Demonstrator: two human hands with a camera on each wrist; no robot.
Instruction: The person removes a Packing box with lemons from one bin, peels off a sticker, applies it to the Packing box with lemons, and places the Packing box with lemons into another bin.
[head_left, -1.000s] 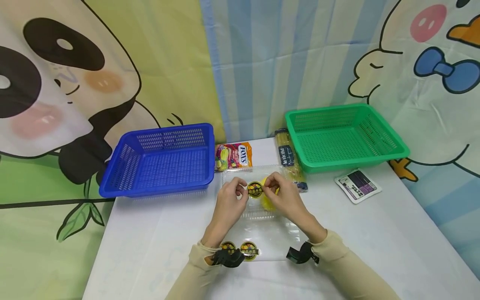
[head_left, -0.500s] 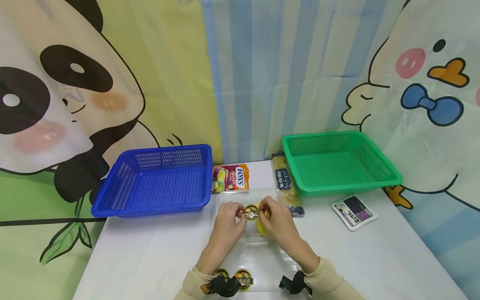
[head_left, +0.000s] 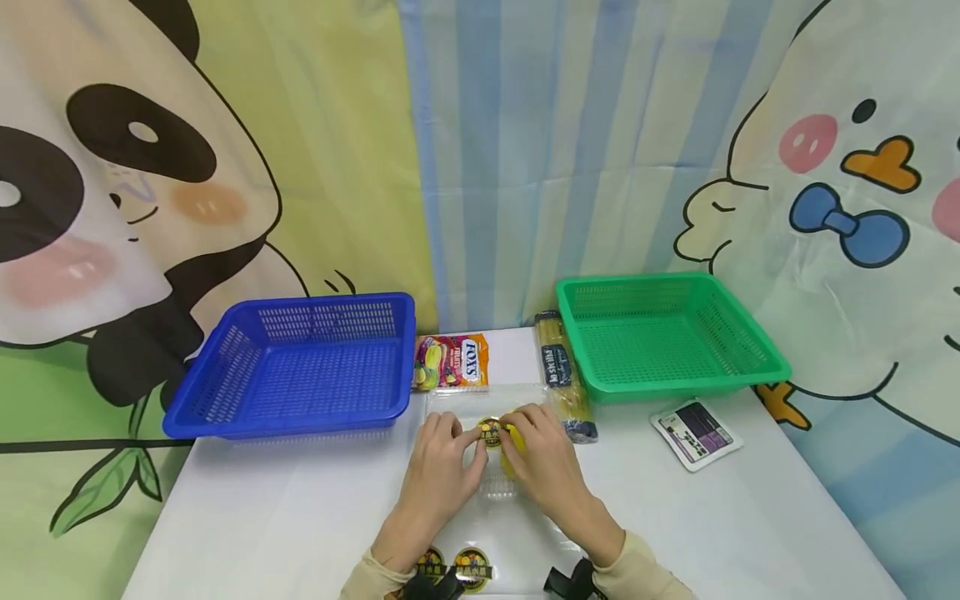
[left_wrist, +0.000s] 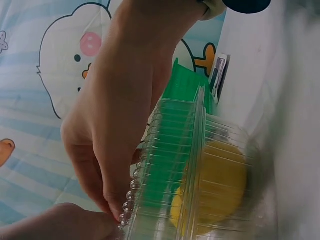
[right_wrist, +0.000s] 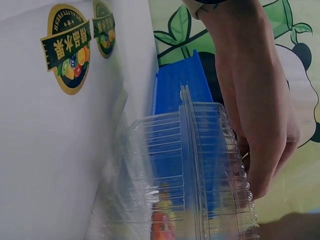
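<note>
A clear ribbed plastic clamshell box [head_left: 491,400] stands closed in front of me, with a smooth yellow rounded thing [left_wrist: 220,185] inside at its right. On its lid lies a round black-and-gold sticker [head_left: 490,432] with fruit and lettering. My left hand [head_left: 438,467] reaches in from the left, its thumb against the sticker's left edge and its other fingers apart from the thumb. From the other side, my right hand [head_left: 546,458] touches the right edge with its fingertips. The left wrist view shows the right hand [left_wrist: 115,115] over the lid; the right wrist view shows the left hand [right_wrist: 260,95].
Two more such stickers [right_wrist: 70,50] lie on a clear sheet [head_left: 517,533] nearer me. Behind stand a blue basket [head_left: 300,358] and a green basket [head_left: 675,333]. A candy bag [head_left: 452,362], a pasta pack [head_left: 562,375] and a white packet [head_left: 696,433] lie around the box.
Both hands have come down with the sticker from above the box to its lid. My left fingers have spread from the thumb. The head view has tilted up and shifted slightly.
</note>
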